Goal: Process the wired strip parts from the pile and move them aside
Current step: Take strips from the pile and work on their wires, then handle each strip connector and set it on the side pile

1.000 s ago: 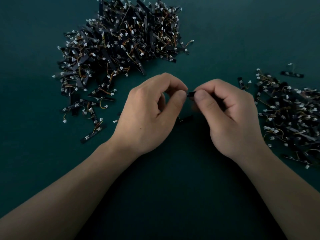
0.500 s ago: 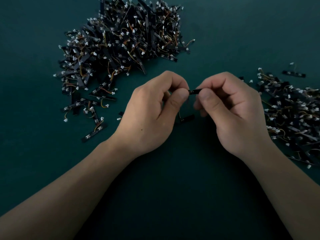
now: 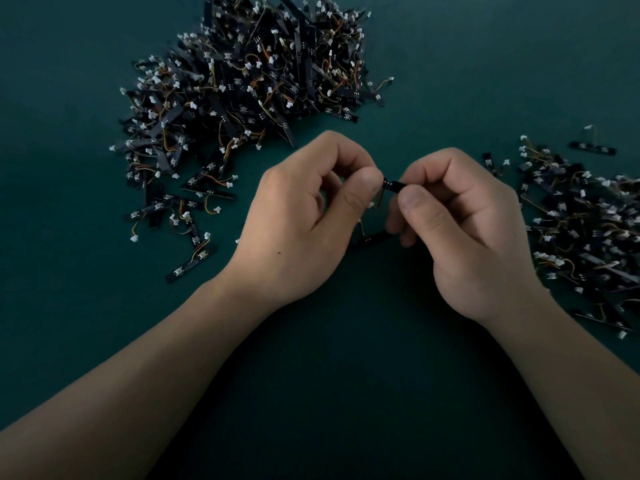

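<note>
Fingers (image 3: 360, 192) of the left hand (image 3: 301, 223) and right hand (image 3: 467, 233) pinch one strip part (image 3: 393, 185) between them. Over the last second they have drawn slightly apart, baring more strip. It is probably still being worked. The pile (image 3: 249, 84) lies beyond-left, the finished heap (image 3: 585, 233) to the right.

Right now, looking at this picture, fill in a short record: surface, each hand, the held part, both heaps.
Surface: dark green mat
Left hand: pinches one end of a black wired strip
Right hand: pinches its other end
Large pile: beyond the left hand
Smaller heap: right of the right hand
Loose strip: on the mat between the hands
</note>
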{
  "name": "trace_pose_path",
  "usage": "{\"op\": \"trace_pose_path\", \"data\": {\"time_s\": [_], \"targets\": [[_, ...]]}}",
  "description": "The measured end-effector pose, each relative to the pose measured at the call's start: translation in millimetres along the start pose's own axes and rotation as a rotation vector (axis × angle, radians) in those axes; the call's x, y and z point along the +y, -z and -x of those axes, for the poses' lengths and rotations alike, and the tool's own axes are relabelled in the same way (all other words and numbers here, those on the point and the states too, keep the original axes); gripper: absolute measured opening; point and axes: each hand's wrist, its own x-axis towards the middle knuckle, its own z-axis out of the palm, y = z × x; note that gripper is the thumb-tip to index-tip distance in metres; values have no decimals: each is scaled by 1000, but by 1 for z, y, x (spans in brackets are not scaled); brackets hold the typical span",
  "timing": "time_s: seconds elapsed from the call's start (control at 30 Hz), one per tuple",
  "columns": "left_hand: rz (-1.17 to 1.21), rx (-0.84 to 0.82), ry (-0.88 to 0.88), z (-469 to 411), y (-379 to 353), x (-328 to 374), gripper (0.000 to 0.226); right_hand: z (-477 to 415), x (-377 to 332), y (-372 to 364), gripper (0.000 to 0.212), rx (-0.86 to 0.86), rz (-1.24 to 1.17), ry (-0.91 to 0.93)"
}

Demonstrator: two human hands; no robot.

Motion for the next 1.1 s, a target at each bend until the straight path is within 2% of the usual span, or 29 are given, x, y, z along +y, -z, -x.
{"op": "trace_pose_path", "data": {"time_s": [0.17, 0.37, 1.1], "targets": [[-10, -44, -17, 1, 0, 1, 11, 0, 1, 2, 10, -32, 26, 12], [-8, 47, -69, 1, 1, 3, 11, 0, 1, 1, 10, -27, -5, 25], [43, 36, -23, -1, 1, 2, 14, -2, 0, 2, 7, -13, 6, 57]]}}
